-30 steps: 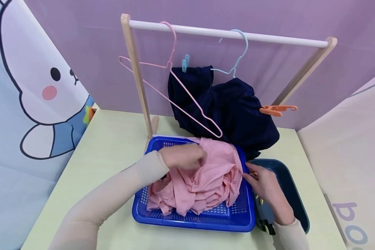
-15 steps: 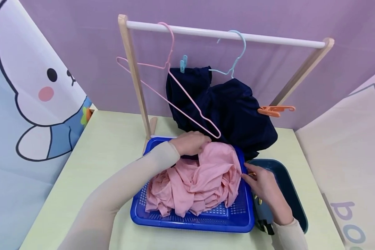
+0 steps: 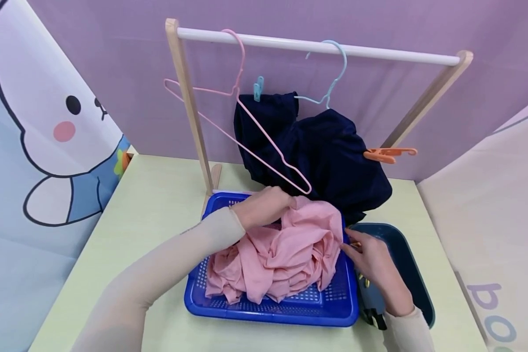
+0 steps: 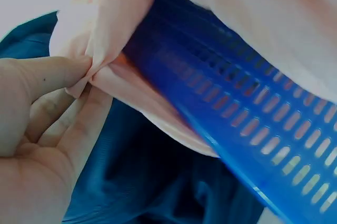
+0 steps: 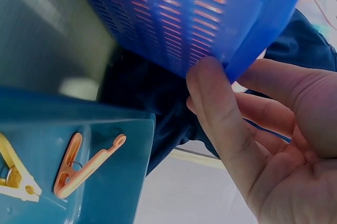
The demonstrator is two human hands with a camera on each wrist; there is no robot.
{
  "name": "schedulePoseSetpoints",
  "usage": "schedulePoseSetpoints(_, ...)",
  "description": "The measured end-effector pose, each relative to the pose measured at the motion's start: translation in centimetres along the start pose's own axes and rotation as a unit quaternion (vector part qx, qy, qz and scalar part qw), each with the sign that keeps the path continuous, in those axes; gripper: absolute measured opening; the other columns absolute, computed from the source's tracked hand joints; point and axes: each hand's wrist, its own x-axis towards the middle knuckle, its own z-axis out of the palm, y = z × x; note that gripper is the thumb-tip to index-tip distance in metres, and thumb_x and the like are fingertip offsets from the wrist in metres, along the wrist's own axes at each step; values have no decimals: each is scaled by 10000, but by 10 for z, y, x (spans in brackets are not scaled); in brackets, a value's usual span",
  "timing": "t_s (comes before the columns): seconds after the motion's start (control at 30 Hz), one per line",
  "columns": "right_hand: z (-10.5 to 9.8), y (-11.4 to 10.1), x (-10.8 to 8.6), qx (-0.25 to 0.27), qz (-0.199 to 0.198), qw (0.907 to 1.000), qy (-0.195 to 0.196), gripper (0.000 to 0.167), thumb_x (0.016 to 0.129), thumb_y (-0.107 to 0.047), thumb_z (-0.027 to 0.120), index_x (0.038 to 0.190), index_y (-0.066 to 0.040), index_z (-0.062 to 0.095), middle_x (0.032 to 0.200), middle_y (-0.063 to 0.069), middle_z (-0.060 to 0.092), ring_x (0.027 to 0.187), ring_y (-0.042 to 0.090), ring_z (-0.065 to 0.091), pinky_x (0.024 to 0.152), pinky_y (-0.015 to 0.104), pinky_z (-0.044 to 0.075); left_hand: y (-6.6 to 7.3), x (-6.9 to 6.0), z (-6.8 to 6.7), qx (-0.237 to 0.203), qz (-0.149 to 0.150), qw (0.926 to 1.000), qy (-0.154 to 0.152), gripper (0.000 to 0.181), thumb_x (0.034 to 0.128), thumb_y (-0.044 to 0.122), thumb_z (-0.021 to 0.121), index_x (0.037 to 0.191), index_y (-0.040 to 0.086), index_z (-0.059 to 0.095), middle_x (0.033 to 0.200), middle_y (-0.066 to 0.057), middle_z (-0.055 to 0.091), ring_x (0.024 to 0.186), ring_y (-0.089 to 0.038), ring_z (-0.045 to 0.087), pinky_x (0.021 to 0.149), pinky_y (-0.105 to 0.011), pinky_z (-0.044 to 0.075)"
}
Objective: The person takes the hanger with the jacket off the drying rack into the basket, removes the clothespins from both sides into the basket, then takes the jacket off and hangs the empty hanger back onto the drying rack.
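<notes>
Pink hanger (image 3: 261,125) beyond blue basket (image 3: 268,317), near side open.

My left hand (image 3: 264,208), right hand (image 3: 374,261): bare | my left sleeve (image 3: 129,293): long, cream, snug, creased at the elbow | left cuff (image 3: 226,227): plain | dark marking (image 3: 190,229) behind it: too small to read | my right sleeve (image 3: 409,330): matching cream

Head view from above, forward-down, wrist views close-up, blue basket (image 3: 270,317) in all three

A purple backdrop (image 3: 387,98) rises behind the pale yellow-green tabletop (image 3: 154,205), between a blue cartoon-animal panel (image 3: 44,122) and a whitish lettered panel (image 3: 493,210).
</notes>
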Motion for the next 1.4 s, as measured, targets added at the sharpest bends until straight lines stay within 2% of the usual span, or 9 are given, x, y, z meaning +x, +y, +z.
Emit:
schedulePoseSetpoints(0.2,0,1,-1,18,-21,10000,30,440,940,-142,724,1301,78,603,1054,252,691,856,366,704,688,472,608,24,-23,-5,-590,388,9975,-29,252,909,-60,626,920,144,773,813,30,692,738,-83,591,672,-174,476)
schedulePoseSetpoints(0.4,1,2,-1,86,-67,9999,12,438,943,-136,718,1296,95,598,1067,262,686,870,375,703,705,484,605,42,-48,0,-1049,354,9918,-634,280,923,-52,602,880,180,754,770,79,664,668,-14,555,609,-94,432)
schedulePoseSetpoints(0.57,0,2,-1,85,-58,9999,-4,433,951,-117,703,1305,104,586,1067,264,686,871,377,705,703,482,605,57,-63,12,-1656,286,9773,-1288,261,869,-57,634,775,174,711,678,88,600,585,-6,483,525,-104,388)
schedulePoseSetpoints(0.73,0,1,-2,127,-17,9999,-1,433,953,-98,697,1317,103,577,1072,267,684,865,369,707,686,463,609,67,-71,28,-996,27,9672,-2336,248,828,-76,667,734,151,705,624,99,544,566,-48,469,511,-138,390)
schedulePoseSetpoints(0.87,1,1,-3,147,-10,9999,-19,437,953,-100,698,1320,104,575,1087,275,678,876,377,706,692,465,608,73,-70,38,-227,-2,9463,-3226,234,847,-30,680,722,168,675,630,92,505,619,-86,468,556,-179,398)
schedulePoseSetpoints(1.0,1,1,-2,118,-21,9999,-11,435,951,-101,700,1317,101,579,1088,274,679,878,379,706,701,476,606,79,-67,41,60,98,9325,-3609,253,883,35,668,689,189,616,638,70,502,611,-94,468,534,-201,405)
schedulePoseSetpoints(1.1,1,1,-2,108,-20,9999,-17,436,949,-101,702,1317,99,581,1081,267,683,876,375,706,706,480,605,84,-65,34,-84,23,9297,-3682,256,926,89,659,697,182,590,639,64,504,590,-86,473,507,-201,406)
schedulePoseSetpoints(1.23,1,1,-2,95,4,9999,-60,440,949,-110,705,1320,93,582,1080,263,685,882,377,705,704,478,606,83,-64,9,-704,-186,9398,-3339,199,959,121,654,769,175,636,660,78,522,593,-67,493,515,-175,421)
schedulePoseSetpoints(1.4,1,1,-1,92,-2,9999,-47,435,946,-103,705,1316,92,586,1071,263,686,876,377,706,701,476,606,64,-62,-28,-352,-429,9819,-1809,51,955,188,686,935,161,723,820,51,599,746,-114,562,642,-219,499)
